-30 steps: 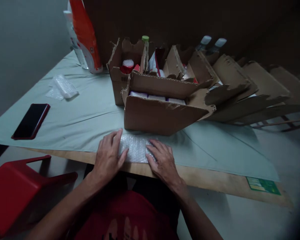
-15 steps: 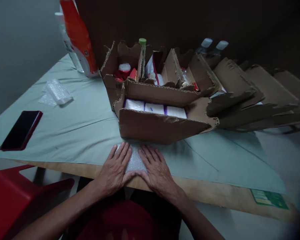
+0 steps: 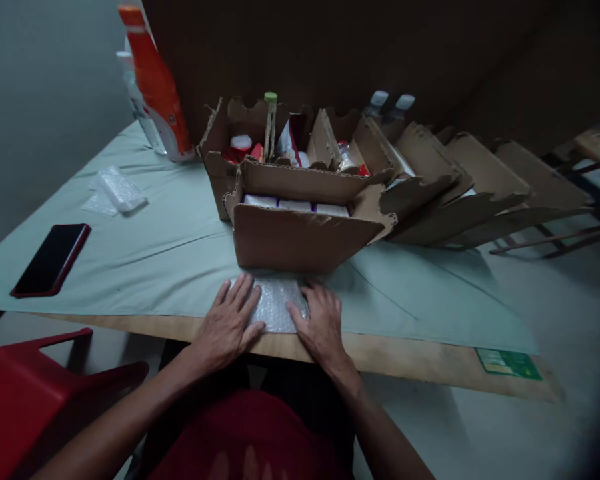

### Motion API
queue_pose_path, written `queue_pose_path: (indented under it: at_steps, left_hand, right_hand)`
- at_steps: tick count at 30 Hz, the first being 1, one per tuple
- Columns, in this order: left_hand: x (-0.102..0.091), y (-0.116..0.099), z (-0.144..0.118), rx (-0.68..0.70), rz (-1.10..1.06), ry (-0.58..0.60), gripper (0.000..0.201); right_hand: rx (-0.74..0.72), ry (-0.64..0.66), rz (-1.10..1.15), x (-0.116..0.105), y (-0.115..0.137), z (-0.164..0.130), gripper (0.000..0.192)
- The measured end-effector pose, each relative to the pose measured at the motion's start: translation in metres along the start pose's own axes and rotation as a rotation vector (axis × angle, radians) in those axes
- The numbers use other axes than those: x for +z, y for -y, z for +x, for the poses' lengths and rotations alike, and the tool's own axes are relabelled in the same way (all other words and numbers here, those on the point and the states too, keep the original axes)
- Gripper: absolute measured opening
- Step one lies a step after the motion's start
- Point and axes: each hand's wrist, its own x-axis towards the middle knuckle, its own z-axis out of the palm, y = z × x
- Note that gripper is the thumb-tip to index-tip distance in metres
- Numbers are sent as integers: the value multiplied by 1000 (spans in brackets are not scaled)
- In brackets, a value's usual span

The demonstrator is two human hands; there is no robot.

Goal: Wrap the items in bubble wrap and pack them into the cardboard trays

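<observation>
Two hands flat on bubble wrap.
Left hand (image 3: 227, 325) and right hand (image 3: 320, 325), fingers spread, press the bubble wrap (image 3: 276, 305) just before the cardboard box (image 3: 295, 237).

Bubble wrap (image 3: 276, 303) clear plastic, bumpy; box (image 3: 300, 233) rough corrugated cardboard; phone (image 3: 51, 259) glossy; table cover (image 3: 145, 253) matt.

- Dim light throughout; a dark brown wall (image 3: 330, 47) fills the upper frame.
- A pale grey wall (image 3: 40, 87) stands at upper left.
- A wooden table (image 3: 410, 363) under a pale green sheet (image 3: 145, 253) spans the middle.
- A red chair (image 3: 25, 393) sits at lower left.
</observation>
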Motion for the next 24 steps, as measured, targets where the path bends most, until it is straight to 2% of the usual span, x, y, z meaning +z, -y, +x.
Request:
queue_pose_path:
  at_steps: [2,4,7,9,12,13,15,18,21,24]
  left_hand:
    - [0,2,-4,-54,-98,-79,57]
    - [0,4,-8,-172,-258,-197,59]
    - [-1,6,-14,-428,-586,-350,77]
    - [-4,4,-15,-558,-852,-396,92]
    - [-15,1,-11,-669,-1250,-360,106]
    - [-19,0,-10,-698,-1358,-315,104]
    - [-26,-2,-8,-751,-1507,-193,87]
    - [-36,-4,-9,-767,-1488,-91,52]
    - [-46,-5,-11,-672,-1234,-172,29]
    - [-62,-3,-6,-427,-941,-278,15]
  right_hand:
    - [62,-33,172,4,8,0,17]
    - [130,-39,392,2,15,-2,13]
    - [176,-42,678,-11,25,-6,16]
    - [168,-86,794,-24,34,-8,17]
    - [172,-149,900,-42,45,-10,21]
    - [184,-162,920,-46,47,-10,23]
    - [221,-181,936,-50,46,-10,29]
    - [265,-150,939,-51,38,-9,46]
    - [258,-80,875,-52,26,-8,59]
    - [181,-54,749,-62,16,-3,56]
